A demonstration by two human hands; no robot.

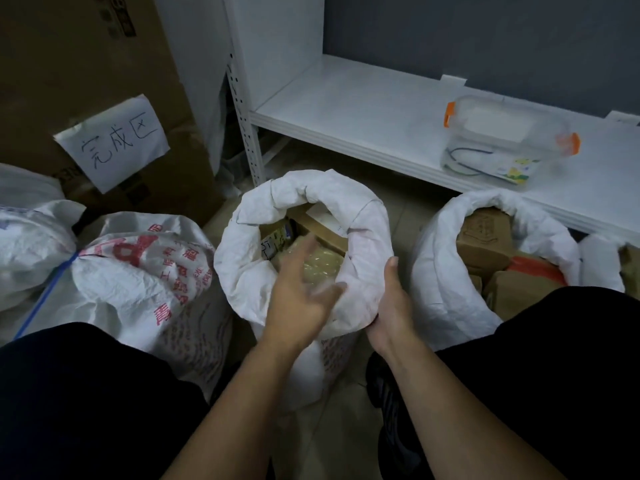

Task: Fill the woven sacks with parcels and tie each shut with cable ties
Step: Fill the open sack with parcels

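Done: tied woven sack (138,271) at left of frame, blue cable tie (52,289) at its neck.
Left: middle sack (242,258) at frame centre, rim rolled down, parcels (322,268) inside, untied; right sack (436,268) also open.
Axis: middle sack upright, mouth up.
Left hand (298,299): blurred, fingers spread over the mouth.
Right hand (391,306): grips the rolled rim.

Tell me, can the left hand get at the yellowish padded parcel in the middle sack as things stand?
Probably yes. The left hand hovers open over the middle sack, whose rolled-down mouth leaves the yellowish padded parcel bare on top. The right hand grips the near rim, off to one side.
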